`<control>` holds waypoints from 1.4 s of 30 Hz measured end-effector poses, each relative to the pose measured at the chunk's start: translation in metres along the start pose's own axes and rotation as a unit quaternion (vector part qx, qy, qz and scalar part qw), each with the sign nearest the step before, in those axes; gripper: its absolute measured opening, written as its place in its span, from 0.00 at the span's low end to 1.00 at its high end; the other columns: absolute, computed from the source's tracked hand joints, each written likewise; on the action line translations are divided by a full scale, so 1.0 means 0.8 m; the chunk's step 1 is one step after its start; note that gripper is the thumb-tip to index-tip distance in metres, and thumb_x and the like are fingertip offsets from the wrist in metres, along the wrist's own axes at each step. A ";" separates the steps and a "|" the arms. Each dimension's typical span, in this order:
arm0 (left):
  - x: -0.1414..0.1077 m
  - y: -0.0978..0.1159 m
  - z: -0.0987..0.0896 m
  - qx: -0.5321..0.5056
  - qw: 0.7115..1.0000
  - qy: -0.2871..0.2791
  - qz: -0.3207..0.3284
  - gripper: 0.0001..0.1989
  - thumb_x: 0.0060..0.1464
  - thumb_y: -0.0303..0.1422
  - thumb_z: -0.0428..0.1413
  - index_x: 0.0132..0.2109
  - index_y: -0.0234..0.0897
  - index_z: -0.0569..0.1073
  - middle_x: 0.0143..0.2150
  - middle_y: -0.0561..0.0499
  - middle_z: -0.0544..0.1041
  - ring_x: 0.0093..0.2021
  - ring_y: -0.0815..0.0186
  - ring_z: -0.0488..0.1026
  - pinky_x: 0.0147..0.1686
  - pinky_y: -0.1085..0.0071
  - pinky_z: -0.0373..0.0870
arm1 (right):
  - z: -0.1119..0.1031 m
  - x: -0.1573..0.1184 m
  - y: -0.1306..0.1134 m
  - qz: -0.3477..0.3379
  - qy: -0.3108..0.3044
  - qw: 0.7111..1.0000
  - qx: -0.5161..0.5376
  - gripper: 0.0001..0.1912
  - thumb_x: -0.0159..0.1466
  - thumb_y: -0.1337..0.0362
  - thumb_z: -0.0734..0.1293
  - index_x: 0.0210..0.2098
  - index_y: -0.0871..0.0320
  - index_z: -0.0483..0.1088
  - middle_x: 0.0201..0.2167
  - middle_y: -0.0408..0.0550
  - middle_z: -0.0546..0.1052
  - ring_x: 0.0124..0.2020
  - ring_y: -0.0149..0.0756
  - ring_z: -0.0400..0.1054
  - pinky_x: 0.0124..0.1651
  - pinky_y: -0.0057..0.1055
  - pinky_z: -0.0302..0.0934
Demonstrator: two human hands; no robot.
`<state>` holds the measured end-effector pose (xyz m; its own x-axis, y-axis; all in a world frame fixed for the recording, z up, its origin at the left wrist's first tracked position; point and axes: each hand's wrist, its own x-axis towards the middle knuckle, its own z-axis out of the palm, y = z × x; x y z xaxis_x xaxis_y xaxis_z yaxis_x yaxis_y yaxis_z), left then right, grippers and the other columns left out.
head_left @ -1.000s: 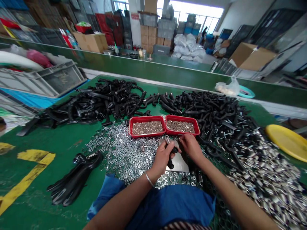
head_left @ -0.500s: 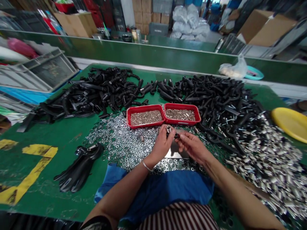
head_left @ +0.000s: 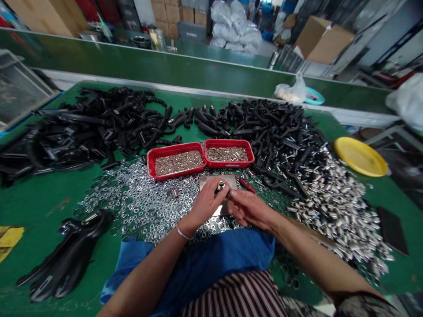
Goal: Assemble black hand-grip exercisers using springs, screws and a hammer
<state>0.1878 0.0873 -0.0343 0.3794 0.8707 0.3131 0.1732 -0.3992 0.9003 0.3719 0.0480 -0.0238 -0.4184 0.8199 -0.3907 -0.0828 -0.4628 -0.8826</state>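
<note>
Behind the work table (head_left: 49, 213) was a big room with a cardboard box (head_left: 324, 39) and a heap of clear bags (head_left: 234, 26). The table was green and full of bits. 2 piles of black parts lay at the back, and 2 red trays, the left tray (head_left: 176, 174) and the right tray (head_left: 229, 165), sat side by side in front of them, with tiny metal bits inside.

The little part (head_left: 221, 185) was up in the hands, over a flat metal plate (head_left: 233, 180). It had a shiny round top with a hole. The left hand (head_left: 206, 202) was closed around it, thumb on the near side. The right hand (head_left: 249, 208) had its fingers curled, with its fingertips close against the part — I couldn't tell if they pinched it or something small beside it.

It looked like a putting-together step, with the 2 hands working on 1 part. The next move seemed to call for a firm left hand and small, careful right fingers — a slip could have dropped a bit among the washers (head_left: 139, 198). A red tool (head_left: 247, 185) lay near the right hand.
</note>
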 end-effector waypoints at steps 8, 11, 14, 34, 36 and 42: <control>0.005 -0.006 0.007 -0.275 0.934 0.147 -0.175 0.15 0.65 0.48 0.52 0.45 0.40 0.69 0.41 0.49 0.79 0.36 0.67 0.72 0.39 0.70 0.69 | -0.142 -0.049 -0.008 -0.114 0.320 0.750 -0.568 0.09 0.67 0.62 0.62 0.38 0.58 0.74 0.35 0.52 0.78 0.36 0.40 0.72 0.40 0.34 0.63; 0.007 -0.003 0.017 -0.276 0.934 0.131 -0.187 0.16 0.63 0.48 0.55 0.43 0.39 0.70 0.40 0.49 0.79 0.35 0.67 0.72 0.38 0.71 0.69 | -0.163 -0.027 -0.015 -0.141 0.295 0.737 -0.592 0.09 0.67 0.65 0.62 0.39 0.59 0.74 0.35 0.52 0.79 0.36 0.40 0.72 0.41 0.34 0.63; 0.019 0.008 0.029 -0.317 0.924 0.121 -0.176 0.16 0.63 0.47 0.55 0.42 0.37 0.71 0.40 0.48 0.78 0.35 0.68 0.72 0.38 0.71 0.69 | -0.149 0.009 -0.017 -0.168 0.275 0.733 -0.599 0.08 0.67 0.66 0.63 0.39 0.59 0.74 0.37 0.52 0.79 0.39 0.40 0.72 0.43 0.34 0.63; 0.039 0.003 0.048 -0.290 0.923 0.092 -0.235 0.26 0.51 0.55 0.62 0.43 0.36 0.77 0.39 0.46 0.80 0.41 0.58 0.76 0.42 0.66 0.70 | -0.264 0.026 -0.101 0.141 0.361 0.621 -0.681 0.19 0.70 0.57 0.67 0.57 0.58 0.69 0.55 0.53 0.73 0.50 0.42 0.72 0.51 0.45 0.70; 0.039 0.008 0.048 -0.267 0.930 0.088 -0.236 0.28 0.50 0.58 0.61 0.42 0.36 0.77 0.39 0.45 0.80 0.42 0.56 0.76 0.43 0.65 0.71 | -0.259 0.024 -0.099 0.161 0.362 0.621 -0.676 0.19 0.70 0.57 0.67 0.57 0.58 0.69 0.55 0.53 0.73 0.50 0.42 0.72 0.51 0.45 0.70; 0.036 0.013 0.047 -0.231 0.943 0.101 -0.216 0.30 0.48 0.60 0.60 0.41 0.37 0.78 0.39 0.47 0.80 0.46 0.53 0.76 0.47 0.63 0.71 | -0.230 0.012 -0.094 0.172 0.395 0.620 -0.656 0.20 0.69 0.57 0.68 0.57 0.59 0.69 0.55 0.54 0.73 0.50 0.43 0.72 0.51 0.45 0.70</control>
<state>0.2347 0.0971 -0.0272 0.1755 0.9790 -0.1035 -0.1594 0.1320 0.9783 0.5404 0.1523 -0.0089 0.4092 0.8976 -0.1641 0.9118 -0.4089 0.0370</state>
